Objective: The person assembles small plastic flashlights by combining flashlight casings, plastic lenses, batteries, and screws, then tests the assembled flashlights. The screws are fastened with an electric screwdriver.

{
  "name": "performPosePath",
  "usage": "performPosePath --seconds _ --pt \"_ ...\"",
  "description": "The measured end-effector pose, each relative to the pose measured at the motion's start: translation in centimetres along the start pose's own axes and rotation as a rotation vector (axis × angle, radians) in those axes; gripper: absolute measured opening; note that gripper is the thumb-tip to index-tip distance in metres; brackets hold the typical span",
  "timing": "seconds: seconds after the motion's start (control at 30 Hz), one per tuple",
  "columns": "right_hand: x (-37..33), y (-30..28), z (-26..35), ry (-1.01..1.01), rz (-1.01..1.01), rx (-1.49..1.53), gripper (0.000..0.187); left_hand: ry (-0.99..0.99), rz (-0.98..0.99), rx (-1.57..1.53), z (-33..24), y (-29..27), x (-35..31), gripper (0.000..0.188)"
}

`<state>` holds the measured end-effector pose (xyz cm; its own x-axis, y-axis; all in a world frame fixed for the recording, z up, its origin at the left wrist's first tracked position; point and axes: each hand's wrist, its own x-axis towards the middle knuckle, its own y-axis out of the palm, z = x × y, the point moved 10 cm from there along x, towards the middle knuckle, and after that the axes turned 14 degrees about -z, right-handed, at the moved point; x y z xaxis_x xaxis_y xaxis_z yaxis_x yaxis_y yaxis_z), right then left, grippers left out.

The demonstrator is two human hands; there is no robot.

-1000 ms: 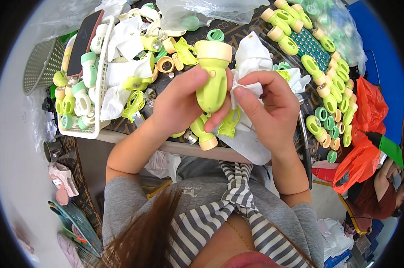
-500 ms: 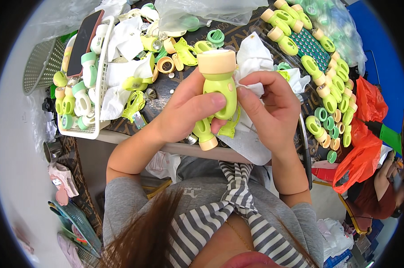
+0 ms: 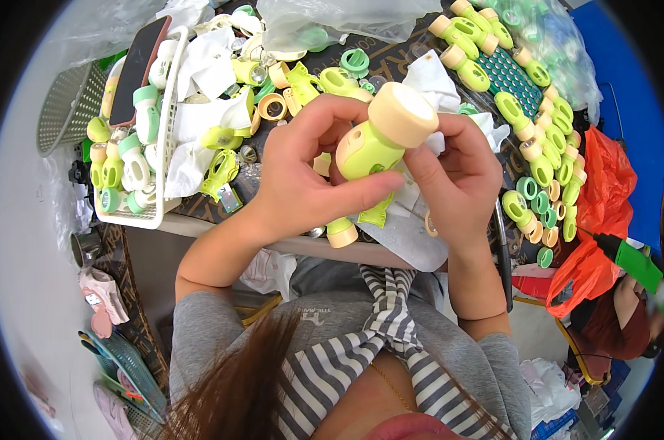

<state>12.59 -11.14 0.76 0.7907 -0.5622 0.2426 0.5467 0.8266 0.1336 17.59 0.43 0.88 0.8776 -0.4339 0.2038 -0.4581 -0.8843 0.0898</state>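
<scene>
My left hand (image 3: 303,165) is closed around a small toy-like flashlight (image 3: 372,150) with a lime-green body and a peach head. The flashlight is tilted, its white lens end up and to the right. My right hand (image 3: 460,180) is closed beside the peach head, its fingers bent, a bit of white cloth (image 3: 435,143) showing between them and the head. Its fingertips are partly hidden behind the flashlight. Below my hands, another lime-green flashlight with a peach end (image 3: 341,232) lies at the table edge, beside a lime-green shell piece (image 3: 376,213).
On the left, a white basket (image 3: 172,110) holds finished-looking flashlights and a phone (image 3: 137,70). Loose shells, rings and white cloths (image 3: 206,62) lie behind my hands. Several flashlights (image 3: 541,158) and green rings (image 3: 527,188) lie at right, near a red plastic bag (image 3: 603,191) and a green-handled tool (image 3: 633,260).
My left hand has turned the flashlight from upright to tilted, its head now toward the right. My right hand has shifted slightly to the right, beside the head. The green-handled tool at right has moved.
</scene>
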Motion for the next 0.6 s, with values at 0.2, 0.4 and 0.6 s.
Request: performPosePath --seconds 0.2,0.4,0.6 --pt "-0.1 0.1 0.3 -0.031 0.026 0.007 0.014 0.114 -0.047 0.096 -0.4 -0.3 0.1 0.044" --pt "-0.2 0.2 1.2 -0.118 0.05 0.019 0.014 0.131 0.022 0.087 -0.5 0.4 0.0 0.045" --pt "-0.1 0.2 1.2 -0.126 0.046 0.012 0.013 0.099 0.015 0.053 -0.3 0.5 -0.1 0.046"
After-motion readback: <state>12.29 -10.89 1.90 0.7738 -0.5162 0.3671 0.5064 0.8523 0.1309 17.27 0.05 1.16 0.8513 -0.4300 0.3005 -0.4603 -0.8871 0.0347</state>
